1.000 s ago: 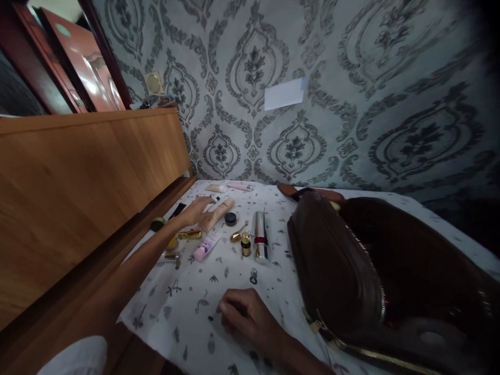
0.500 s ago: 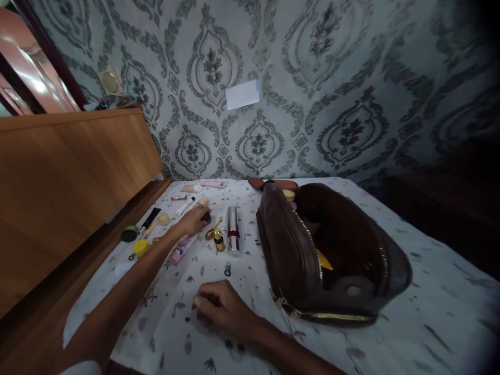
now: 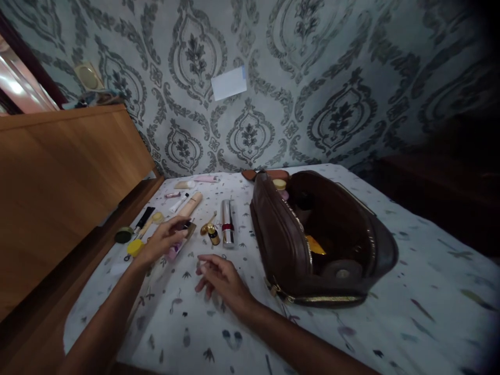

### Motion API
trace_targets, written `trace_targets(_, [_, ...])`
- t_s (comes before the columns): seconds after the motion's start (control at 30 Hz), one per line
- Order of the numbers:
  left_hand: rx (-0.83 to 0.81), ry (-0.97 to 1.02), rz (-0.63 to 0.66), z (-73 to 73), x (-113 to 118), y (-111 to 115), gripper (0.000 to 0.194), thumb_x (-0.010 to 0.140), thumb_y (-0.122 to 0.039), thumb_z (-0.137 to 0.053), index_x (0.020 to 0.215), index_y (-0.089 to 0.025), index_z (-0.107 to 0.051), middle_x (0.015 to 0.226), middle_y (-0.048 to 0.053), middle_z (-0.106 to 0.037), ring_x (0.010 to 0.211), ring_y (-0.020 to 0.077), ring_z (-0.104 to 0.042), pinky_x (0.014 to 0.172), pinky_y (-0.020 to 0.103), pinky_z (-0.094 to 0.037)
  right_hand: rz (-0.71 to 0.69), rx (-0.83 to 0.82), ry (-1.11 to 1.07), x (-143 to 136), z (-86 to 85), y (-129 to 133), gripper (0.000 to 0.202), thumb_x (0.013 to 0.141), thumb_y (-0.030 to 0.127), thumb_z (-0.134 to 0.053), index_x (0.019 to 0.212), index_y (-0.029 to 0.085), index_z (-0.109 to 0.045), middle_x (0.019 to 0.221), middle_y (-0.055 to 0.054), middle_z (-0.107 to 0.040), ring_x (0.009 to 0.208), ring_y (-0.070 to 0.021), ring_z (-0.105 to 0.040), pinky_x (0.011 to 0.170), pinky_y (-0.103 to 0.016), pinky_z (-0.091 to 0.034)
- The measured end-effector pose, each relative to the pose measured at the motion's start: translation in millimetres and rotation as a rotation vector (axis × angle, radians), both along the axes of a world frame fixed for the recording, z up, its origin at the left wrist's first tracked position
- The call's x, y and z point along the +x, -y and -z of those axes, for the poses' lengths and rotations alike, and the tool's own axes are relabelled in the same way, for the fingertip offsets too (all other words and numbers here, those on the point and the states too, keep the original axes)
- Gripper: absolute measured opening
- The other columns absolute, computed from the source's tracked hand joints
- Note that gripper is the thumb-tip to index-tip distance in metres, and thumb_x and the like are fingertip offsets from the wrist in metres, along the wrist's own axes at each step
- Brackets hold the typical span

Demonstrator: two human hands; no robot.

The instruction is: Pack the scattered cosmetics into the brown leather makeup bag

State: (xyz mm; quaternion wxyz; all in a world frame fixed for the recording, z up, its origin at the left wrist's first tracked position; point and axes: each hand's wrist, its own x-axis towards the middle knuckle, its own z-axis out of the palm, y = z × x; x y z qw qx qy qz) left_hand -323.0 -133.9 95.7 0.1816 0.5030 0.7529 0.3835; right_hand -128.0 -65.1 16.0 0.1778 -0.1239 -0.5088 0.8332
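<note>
Two bare hands come first: the right grip [image 3: 222, 284] is loosely open, apparently empty; the left grip [image 3: 185, 227] pinches a small dark item [image 3: 190, 229] from its side, probably for a light hold. One brown bag [image 3: 275, 234] gapes unzipped on the patterned cloth [image 3: 211, 338], likely for reaching inside. Beyond the right grip, one gold-capped bottle [image 3: 213, 235] and one silver cylinder [image 3: 227, 221] sit close together, perhaps for easy reach; farthest, two pale tubes [image 3: 206, 178].

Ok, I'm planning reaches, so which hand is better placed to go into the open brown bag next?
Probably the right hand: it looks empty, its fingers are spread, and it is nearer the brown bag. The left hand is farther away, at a small dark item.
</note>
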Motion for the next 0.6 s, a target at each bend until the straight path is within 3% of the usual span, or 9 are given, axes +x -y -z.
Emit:
trace_targets(0.17, [0.052, 0.245, 0.0, 2.7, 38.4, 23.5, 0.049, 0.071, -0.049, -0.071, 0.113, -0.024, -0.068, 0.118, 0.008, -0.068, 0.112, 0.0295, -0.06, 0.095, 0.039, -0.05, 0.03, -0.073, -0.016, 1.1, -4.2, 1.1, 0.067, 0.072, 0.06, -0.072, 0.119, 0.017, -0.051, 0.101, -0.007, -0.059, 0.068, -0.0158, -0.068, 0.049, -0.024, -0.049])
trace_targets(0.3, [0.02, 0.188, 0.008, 12.2, 54.1, 23.3, 0.049, 0.066, -0.048, -0.076, 0.109, -0.027, -0.071, 0.114, 0.008, -0.069, 0.102, 0.029, -0.064, 0.088, 0.038, -0.054, -0.064, -0.146, -0.122, 2.3, -9.7, -0.4, 0.074, 0.066, 0.069, -0.071, 0.113, 0.015, -0.054, 0.098, -0.008, -0.064, 0.063, -0.0146, -0.067, 0.049, -0.023, -0.048])
trace_targets(0.43, [0.006, 0.125, -0.031, 29.9, 50.7, 24.0, 0.053, 0.064, -0.054, -0.075, 0.11, -0.029, -0.071, 0.12, 0.007, -0.068, 0.112, 0.0322, -0.062, 0.092, 0.039, -0.054, -0.039, -0.233, -0.154, 1.2, -8.0, -3.6, 0.077, 0.059, 0.07, -0.076, 0.108, 0.014, -0.056, 0.087, -0.006, -0.066, 0.058, -0.013, -0.064, 0.048, -0.021, -0.045])
trace_targets(0.6, [0.008, 0.152, -0.073, 60.3, 27.3, 35.7, 0.058, 0.057, -0.056, -0.078, 0.111, -0.038, -0.07, 0.128, 0.001, -0.066, 0.122, 0.034, -0.058, 0.098, 0.04, -0.053, -0.04, -0.278, -0.144, -2.5, -3.6, -4.5, 0.084, 0.048, 0.069, -0.081, 0.106, 0.014, -0.057, 0.073, -0.001, -0.064, 0.052, -0.0113, -0.06, 0.046, -0.02, -0.044])
